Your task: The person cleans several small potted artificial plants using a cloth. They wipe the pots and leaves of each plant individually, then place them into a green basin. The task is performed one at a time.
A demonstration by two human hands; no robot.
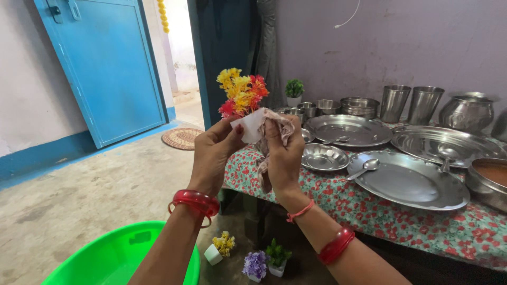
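A small white pot (pixel 252 125) w/ yellow, orange and red artificial flowers (pixel 242 93) is held up at chest height, in front of the bench (pixel 369 208). The pot is pinched by the left hand (pixel 212 153): its fingers (pixel 232 131) are closed on the pot's left side, thumb pressed near the rim. The right hand (pixel 283 155) is closed too, fingers (pixel 274 134) bunched round a crumpled pale pink cloth (pixel 274 129), which is pressed against the pot's right side; a strip of cloth is seen hanging below the palm. The blooms stand just above both sets of fingers, approx. upright.

Red bangles (pixel 196 203) are worn on both wrists, plus a thin red thread (pixel 300 212) on the right.

Right of the fingers, the bench is covered w/ a floral cloth and loaded w/ steel ware: large plates (pixel 409 182), a small fluted bowl (pixel 324 157), a spoon (pixel 364 168), tumblers (pixel 395 103) and a round pot (pixel 467 112) toward the wall. A tiny green plant in a white pot (pixel 294 91) is set behind the fingers, at the bench's far end.

Below the fingers, on the floor, three more mini flower pots (pixel 256 261) are grouped (yellow, purple, green). Lower left, a bright green tub (pixel 119 256) is seen. Far left of the fingers, a blue door (pixel 108 66) and a round mat (pixel 182 138).
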